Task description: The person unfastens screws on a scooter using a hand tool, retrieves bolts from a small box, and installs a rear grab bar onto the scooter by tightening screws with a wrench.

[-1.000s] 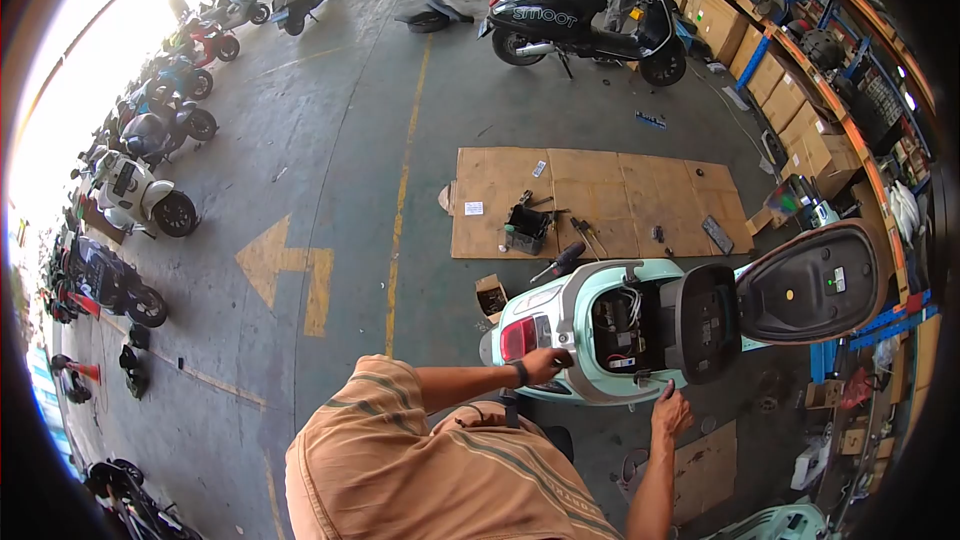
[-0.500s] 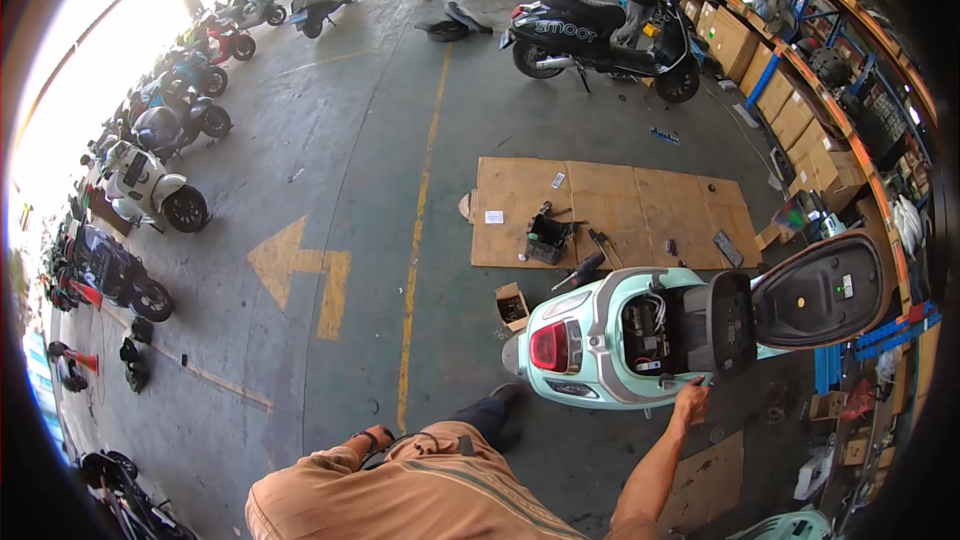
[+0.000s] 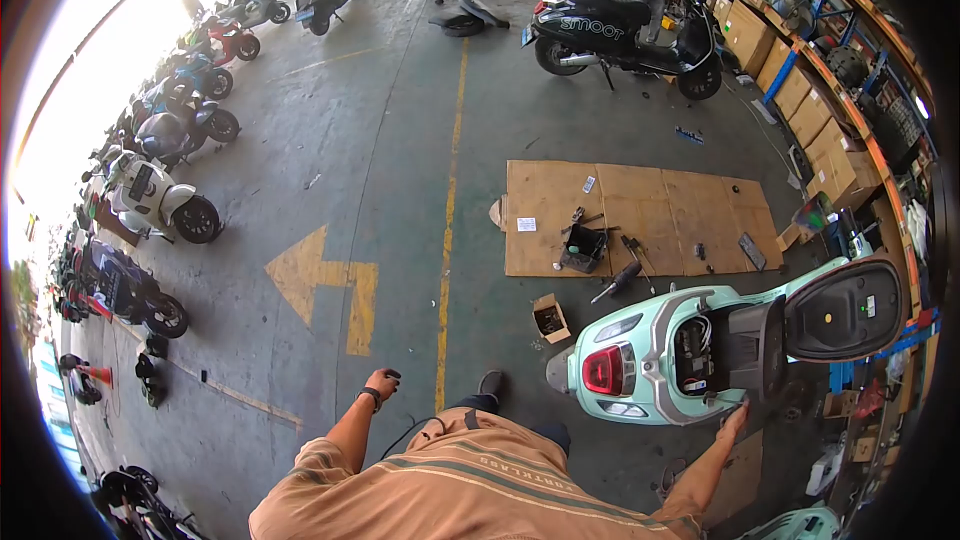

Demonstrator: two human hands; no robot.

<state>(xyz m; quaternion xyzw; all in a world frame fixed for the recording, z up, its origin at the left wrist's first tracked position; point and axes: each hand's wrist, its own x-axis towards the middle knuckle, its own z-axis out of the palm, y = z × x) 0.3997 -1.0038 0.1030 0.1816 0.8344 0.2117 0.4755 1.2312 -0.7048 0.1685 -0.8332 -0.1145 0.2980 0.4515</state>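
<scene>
A mint-green scooter (image 3: 640, 305) stands at the right with its seat (image 3: 845, 312) tipped up, exposing the compartment under it, where wires and a dark unit show. At the lower edge of its side panel, my right hand (image 3: 735, 420) is closed around the body edge; the fingers are partly hidden. My left hand (image 3: 382, 382), with a dark band at the wrist, hangs out over the floor. Its fingers look loosely apart, with no held thing discernible. Beside the scooter's rear is a small open cardboard box (image 3: 550, 318).
A flattened cardboard sheet (image 3: 690, 210) carries a black tool bin (image 3: 583, 248) and loose tools. A power-tool-like object (image 3: 622, 278) lies by its edge. Shelving (image 3: 820, 60) lines the right, parked scooters (image 3: 150, 195) the left. Two people are farther back, one by a black scooter (image 3: 610, 30).
My left hand has swung outward from beside my body, and a foot has come into view. My right hand stays at the scooter's side. The view has shifted, moving the surroundings rightward.
</scene>
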